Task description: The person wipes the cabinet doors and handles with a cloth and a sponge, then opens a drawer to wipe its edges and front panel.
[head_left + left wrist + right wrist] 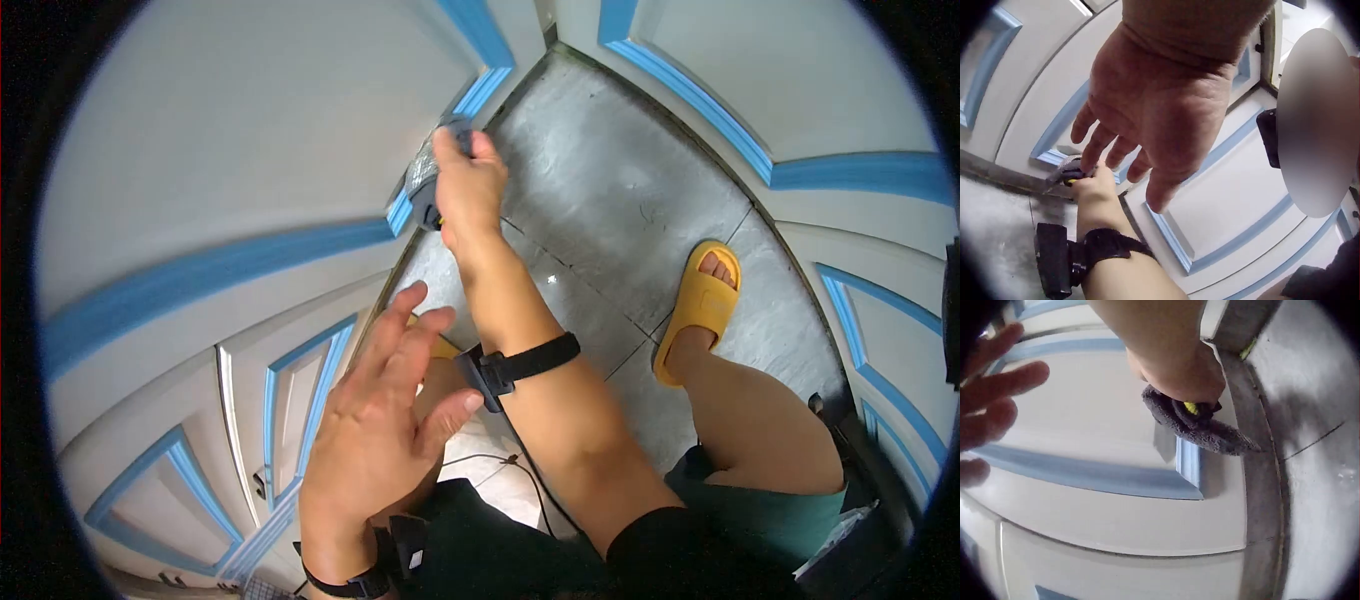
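Note:
My right hand [473,195] grips a dark grey fuzzy cloth or pad [425,200] with a silvery mesh part, held against the blue trim low on a white cabinet door [270,120]. In the right wrist view the grey pad [1210,434] lies over the door's lower trim corner, a yellow bit showing beside the curled fingers of the right hand [1188,378]. Nothing is in my left hand [375,420], raised with its fingers spread, nearer the camera than the right forearm. The left wrist view shows its palm [1154,106] above the right arm.
Grey floor tiles [600,180] lie between two rows of white doors with blue trim. A foot in a yellow slipper [705,300] stands on the right. A thin black cable [480,458] hangs near the lap. A dark stone baseboard [1260,506] runs below the doors.

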`<move>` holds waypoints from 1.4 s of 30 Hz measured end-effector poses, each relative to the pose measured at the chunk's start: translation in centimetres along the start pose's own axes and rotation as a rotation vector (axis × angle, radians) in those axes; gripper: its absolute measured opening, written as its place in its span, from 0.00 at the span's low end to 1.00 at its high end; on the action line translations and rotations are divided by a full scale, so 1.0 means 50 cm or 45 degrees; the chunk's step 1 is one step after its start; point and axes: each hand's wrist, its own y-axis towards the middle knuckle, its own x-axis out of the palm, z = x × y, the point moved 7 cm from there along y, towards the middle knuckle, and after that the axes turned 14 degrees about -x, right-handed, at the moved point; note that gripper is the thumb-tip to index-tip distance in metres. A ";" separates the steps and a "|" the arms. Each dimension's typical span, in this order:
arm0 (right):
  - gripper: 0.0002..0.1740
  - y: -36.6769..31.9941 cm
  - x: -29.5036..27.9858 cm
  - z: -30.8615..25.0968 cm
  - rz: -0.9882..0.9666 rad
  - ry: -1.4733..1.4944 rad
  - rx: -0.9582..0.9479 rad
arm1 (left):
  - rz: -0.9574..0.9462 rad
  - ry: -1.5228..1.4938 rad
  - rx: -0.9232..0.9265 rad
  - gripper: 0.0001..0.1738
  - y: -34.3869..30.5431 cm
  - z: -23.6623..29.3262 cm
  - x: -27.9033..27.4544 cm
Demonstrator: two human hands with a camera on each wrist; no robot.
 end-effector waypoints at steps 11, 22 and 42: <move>0.19 -0.016 0.015 -0.023 -0.232 -0.078 -0.032 | -0.063 -0.028 -0.057 0.34 -0.009 -0.017 -0.001; 0.16 -0.039 0.021 -0.038 -0.206 -0.518 -0.193 | -0.076 -0.002 -0.022 0.33 -0.011 -0.016 -0.009; 0.16 -0.025 0.003 0.004 -0.037 -0.283 0.048 | 0.002 0.092 0.028 0.32 -0.024 -0.013 -0.006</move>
